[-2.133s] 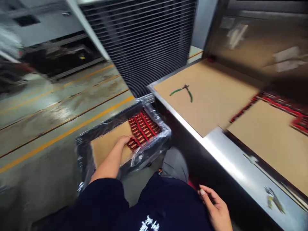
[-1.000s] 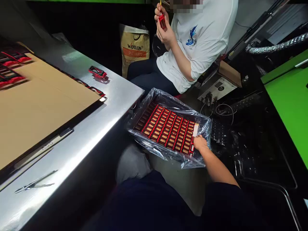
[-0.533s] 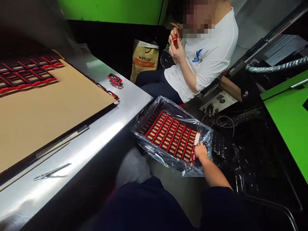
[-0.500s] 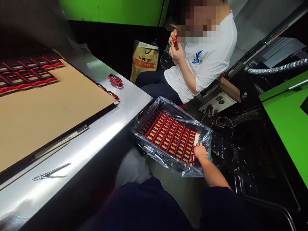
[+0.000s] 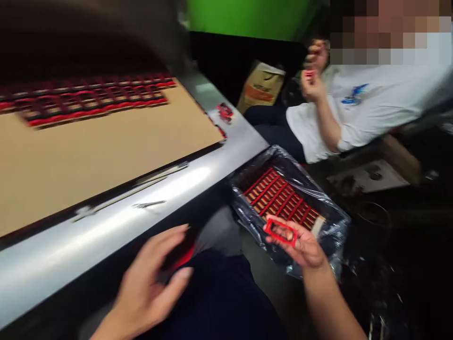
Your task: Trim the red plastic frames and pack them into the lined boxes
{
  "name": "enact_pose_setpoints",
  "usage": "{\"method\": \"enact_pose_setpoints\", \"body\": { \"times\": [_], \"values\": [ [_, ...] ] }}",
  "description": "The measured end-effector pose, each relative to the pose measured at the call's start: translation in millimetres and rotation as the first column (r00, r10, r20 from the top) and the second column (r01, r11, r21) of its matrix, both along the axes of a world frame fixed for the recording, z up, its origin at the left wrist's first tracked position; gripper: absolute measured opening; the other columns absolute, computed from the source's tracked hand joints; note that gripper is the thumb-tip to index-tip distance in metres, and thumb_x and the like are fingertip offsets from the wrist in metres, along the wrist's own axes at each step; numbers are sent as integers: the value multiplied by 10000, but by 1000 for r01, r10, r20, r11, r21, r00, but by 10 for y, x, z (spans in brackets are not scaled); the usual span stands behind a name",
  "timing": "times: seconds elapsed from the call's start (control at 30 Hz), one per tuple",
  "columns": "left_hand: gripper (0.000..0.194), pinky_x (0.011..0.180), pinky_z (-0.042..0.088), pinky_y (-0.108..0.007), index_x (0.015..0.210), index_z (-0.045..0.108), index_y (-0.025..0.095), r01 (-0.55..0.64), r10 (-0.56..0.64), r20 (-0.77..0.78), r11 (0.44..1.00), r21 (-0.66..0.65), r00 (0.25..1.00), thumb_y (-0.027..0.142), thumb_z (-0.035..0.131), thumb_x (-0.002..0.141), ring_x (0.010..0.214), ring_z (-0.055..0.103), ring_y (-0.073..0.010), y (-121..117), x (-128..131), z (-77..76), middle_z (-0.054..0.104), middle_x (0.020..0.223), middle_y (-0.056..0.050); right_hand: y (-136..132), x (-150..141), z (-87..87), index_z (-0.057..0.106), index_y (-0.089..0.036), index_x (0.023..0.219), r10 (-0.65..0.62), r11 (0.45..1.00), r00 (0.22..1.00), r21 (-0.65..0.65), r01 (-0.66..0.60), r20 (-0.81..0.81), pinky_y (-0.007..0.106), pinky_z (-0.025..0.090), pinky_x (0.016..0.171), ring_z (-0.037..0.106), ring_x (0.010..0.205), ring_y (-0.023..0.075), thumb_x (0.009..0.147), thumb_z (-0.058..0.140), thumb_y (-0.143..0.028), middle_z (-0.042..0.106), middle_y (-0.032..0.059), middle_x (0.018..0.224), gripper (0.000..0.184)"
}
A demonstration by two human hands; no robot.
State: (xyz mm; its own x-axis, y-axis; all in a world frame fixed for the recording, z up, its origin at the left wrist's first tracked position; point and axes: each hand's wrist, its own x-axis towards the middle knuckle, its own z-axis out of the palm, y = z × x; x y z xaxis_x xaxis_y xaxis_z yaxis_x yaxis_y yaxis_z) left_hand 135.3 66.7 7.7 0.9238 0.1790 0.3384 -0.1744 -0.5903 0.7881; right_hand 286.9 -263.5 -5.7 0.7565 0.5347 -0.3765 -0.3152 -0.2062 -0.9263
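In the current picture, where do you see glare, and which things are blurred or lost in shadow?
Head view: strong white glare along the metal table; head view: the left hand and the bag are smeared, while the red frame in the right hand looks somewhat sharper; head view: the red parts darken into shadow toward the back.

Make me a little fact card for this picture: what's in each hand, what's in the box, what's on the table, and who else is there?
Left hand: open, nothing seen in it
Right hand: holding a red frame
Box: plastic-lined, rows of red parts inside
Table: metal; brown sheet with red-and-black frames on it
Other person: white top, holding a small red piece, blurry
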Motion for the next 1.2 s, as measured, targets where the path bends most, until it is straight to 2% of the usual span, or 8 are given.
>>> {"method": "enact_pose_setpoints", "body": {
  "times": [0.03, 0.1, 0.2, 0.3, 0.43, 0.63, 0.9, 1.2],
  "values": [
    [620, 1017, 567, -429, 1454, 465, 323, 72, -73, -5, 997, -41, 997, 289, 672, 871, 1246, 625, -291, -85, -36, -28, 603, 1418, -100, 325, -168, -44, 661, -301, 1066, 50, 965, 980, 261, 2, -191, 535, 522, 920, 629, 1216, 344, 737, 742, -647, 578, 97, 1460, 485],
    [662, 1051, 539, -468, 1491, 414, 263, 116, -118, -3, 979, -165, 993, 324, 680, 888, 1315, 580, -319, -202, -103, -81, 549, 1475, -167, 902, -515, -108, 683, -319, 943, 239, 858, 859, 512, 32, -453, 521, 543, 880, 674, 1142, 328, 686, 841, -546, 688, 54, 1318, 377],
    [482, 988, 572, -405, 1376, 549, 247, 16, -24, -21, 947, -321, 999, 343, 669, 919, 1183, 674, -268, -198, -259, -143, 685, 1301, -151, 1443, -869, -122, 718, -304, 885, 403, 804, 679, 591, 58, -614, 461, 566, 871, 695, 1092, 289, 741, 836, -458, 753, 36, 1187, 242],
    [396, 929, 592, -379, 1228, 660, 207, -150, 112, -115, 896, -417, 987, 436, 680, 905, 1063, 722, -254, -137, -507, -152, 748, 1156, -137, 1657, -943, -115, 743, -298, 1024, 469, 821, 584, 570, -13, -662, 415, 585, 854, 697, 1089, 259, 825, 778, -438, 743, 55, 1222, 246],
    [390, 922, 593, -401, 1143, 704, 188, -306, 249, -184, 846, -437, 951, 487, 680, 893, 1043, 727, -265, -154, -772, -124, 760, 1110, -133, 1708, -900, -124, 713, -257, 1129, 501, 849, 594, 492, -194, -630, 498, 570, 901, 716, 1048, 290, 837, 755, -511, 757, 109, 1171, 390],
    [373, 918, 612, -387, 1113, 710, 185, -329, 314, -98, 908, -261, 944, 388, 792, 811, 1041, 734, -265, -204, -901, -109, 777, 1074, -129, 1657, -861, -145, 657, -226, 999, 520, 844, 690, 428, -323, -504, 563, 535, 959, 733, 1031, 332, 805, 777, -523, 780, 121, 1001, 375],
    [290, 851, 647, -349, 988, 704, 168, -341, 333, -84, 935, -103, 939, 246, 795, 724, 949, 763, -256, -200, -875, 1, 796, 953, -110, 1601, -917, -205, 595, -229, 988, 516, 848, 724, 393, -356, -457, 501, 567, 911, 744, 986, 302, 782, 810, -498, 767, 98, 980, 401],
    [285, 835, 652, -339, 982, 710, 173, -340, 327, -99, 927, -159, 940, 250, 791, 720, 926, 771, -246, -178, -903, -40, 791, 989, -110, 1589, -915, -217, 602, -229, 938, 522, 846, 752, 354, -399, -402, 365, 542, 802, 721, 820, 224, 766, 817, -526, 753, 53, 899, 405]
  ]
}}
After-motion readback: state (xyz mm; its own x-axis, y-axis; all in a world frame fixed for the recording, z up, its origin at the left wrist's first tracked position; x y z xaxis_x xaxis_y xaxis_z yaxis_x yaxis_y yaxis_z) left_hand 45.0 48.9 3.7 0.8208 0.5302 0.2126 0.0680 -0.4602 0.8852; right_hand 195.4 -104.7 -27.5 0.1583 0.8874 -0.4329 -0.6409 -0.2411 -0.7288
